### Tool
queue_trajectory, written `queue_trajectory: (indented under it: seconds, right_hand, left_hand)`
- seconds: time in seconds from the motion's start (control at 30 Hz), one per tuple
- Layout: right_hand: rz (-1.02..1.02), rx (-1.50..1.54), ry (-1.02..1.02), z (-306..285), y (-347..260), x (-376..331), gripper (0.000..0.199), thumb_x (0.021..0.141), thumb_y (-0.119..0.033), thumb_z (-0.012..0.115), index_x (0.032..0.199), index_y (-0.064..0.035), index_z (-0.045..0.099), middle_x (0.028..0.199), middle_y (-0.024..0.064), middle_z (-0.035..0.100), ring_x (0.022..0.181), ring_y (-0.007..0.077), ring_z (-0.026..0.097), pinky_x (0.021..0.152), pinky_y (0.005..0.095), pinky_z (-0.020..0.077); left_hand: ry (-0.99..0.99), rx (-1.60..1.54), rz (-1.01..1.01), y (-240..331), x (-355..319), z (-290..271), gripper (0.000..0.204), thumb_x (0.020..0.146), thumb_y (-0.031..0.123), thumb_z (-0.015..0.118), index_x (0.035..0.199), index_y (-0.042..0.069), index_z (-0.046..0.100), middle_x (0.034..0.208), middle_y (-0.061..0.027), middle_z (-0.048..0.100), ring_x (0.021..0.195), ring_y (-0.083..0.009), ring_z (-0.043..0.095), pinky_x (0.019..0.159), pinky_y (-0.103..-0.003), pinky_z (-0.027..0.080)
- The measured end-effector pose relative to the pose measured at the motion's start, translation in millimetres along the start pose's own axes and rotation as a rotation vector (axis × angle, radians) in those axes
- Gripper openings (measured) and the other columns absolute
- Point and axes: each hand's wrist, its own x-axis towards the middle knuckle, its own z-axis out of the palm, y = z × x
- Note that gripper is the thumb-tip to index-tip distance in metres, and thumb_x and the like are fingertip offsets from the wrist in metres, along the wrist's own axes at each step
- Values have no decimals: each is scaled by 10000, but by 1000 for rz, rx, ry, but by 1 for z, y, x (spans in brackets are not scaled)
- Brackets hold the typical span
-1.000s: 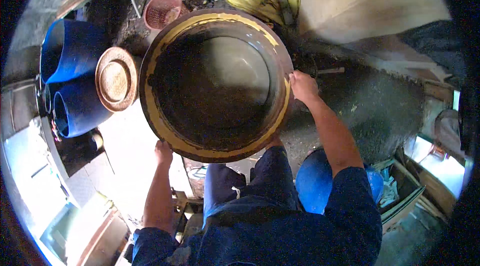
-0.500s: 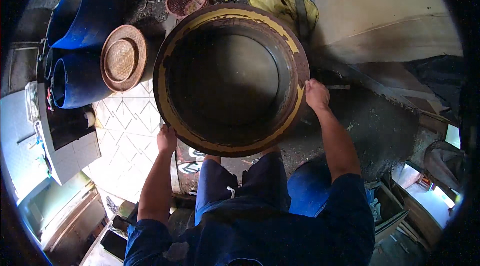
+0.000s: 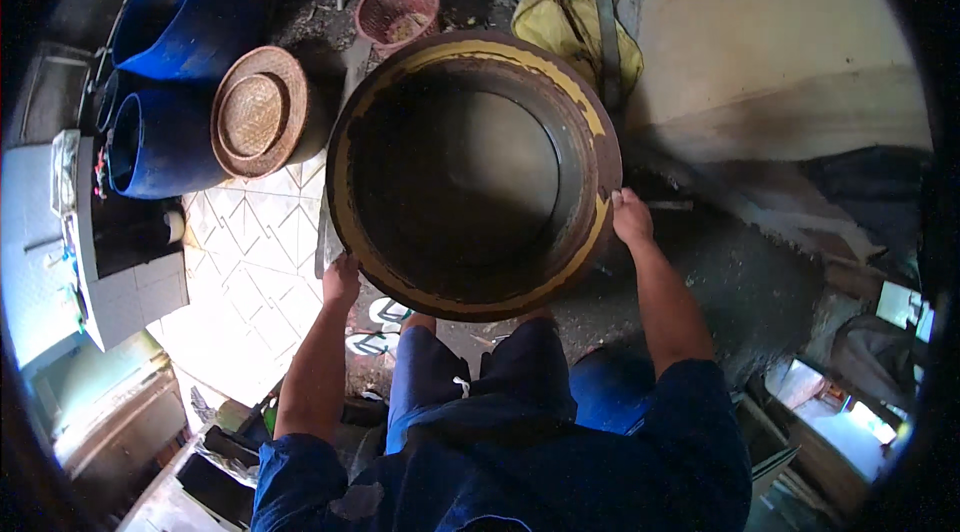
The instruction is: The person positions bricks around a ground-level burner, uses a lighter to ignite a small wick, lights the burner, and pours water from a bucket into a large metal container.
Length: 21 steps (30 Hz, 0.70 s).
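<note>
A wide, round, dark basin (image 3: 606, 157) hangs in front of my legs, its brown rim marked with a worn yellow band. My left hand (image 3: 341, 280) is closed on the rim at the near left. On the right side, my right hand (image 3: 632, 217) grips the same rim. Both arms are stretched forward. The inside is dark, with a paler patch across the flat bottom; I cannot tell whether liquid lies there. The basin's underside is hidden, as are most of the fingertips beneath the rim.
Blue barrels (image 3: 180, 147) stand at the left, beside a round woven lid (image 3: 252, 117). Past the basin are a red plastic basket (image 3: 397, 12) and a yellow sack (image 3: 550, 27). White tiles (image 3: 245, 282) cover the left floor. A pair of sandals (image 3: 385, 312) lies near my feet.
The view has shifted a little, bringing more of the green rounded object at the far end into sight. The basin sits slightly lower in the picture, with both hands still on its rim.
</note>
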Motion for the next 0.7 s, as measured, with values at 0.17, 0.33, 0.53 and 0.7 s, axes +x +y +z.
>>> queue_trajectory:
  seconds: [0.17, 0.33, 0.53, 0.7]
  right_hand:
    - [-25, 262, 198, 36, 0, -59, 481, 900, -423, 441, 968, 47, 514, 924, 241, 544, 907, 403, 525, 798, 456, 406]
    - [23, 343, 90, 86, 14, -148, 540, 900, -419, 462, 1145, 62, 471, 1044, 226, 529, 978, 356, 511, 850, 433, 397]
    - [492, 333, -171, 116, -12, -194, 544, 873, -452, 512, 1168, -3, 424, 1026, 172, 533, 740, 282, 569, 610, 398, 482]
    - [852, 557, -458, 104, -26, -178, 430, 890, -429, 505, 1085, -54, 426, 898, 121, 544, 653, 232, 568, 507, 353, 485]
  left_hand:
    - [30, -62, -250, -16, -42, 11, 535, 907, 503, 349, 1126, 40, 504, 1071, -294, 546, 1018, -456, 508, 862, -481, 410]
    - [-104, -1, -105, -131, -94, 57, 466, 910, 400, 412, 1166, 13, 454, 1060, -253, 550, 932, -387, 575, 810, -455, 449]
    - [-129, -272, -613, -191, -145, 57, 586, 905, 525, 319, 1073, 24, 572, 1063, -261, 577, 1032, -415, 533, 885, -475, 401]
    - [-140, -338, -683, -203, -175, 49, 547, 906, 497, 347, 1110, 38, 564, 1085, -260, 569, 1051, -416, 519, 895, -463, 401]
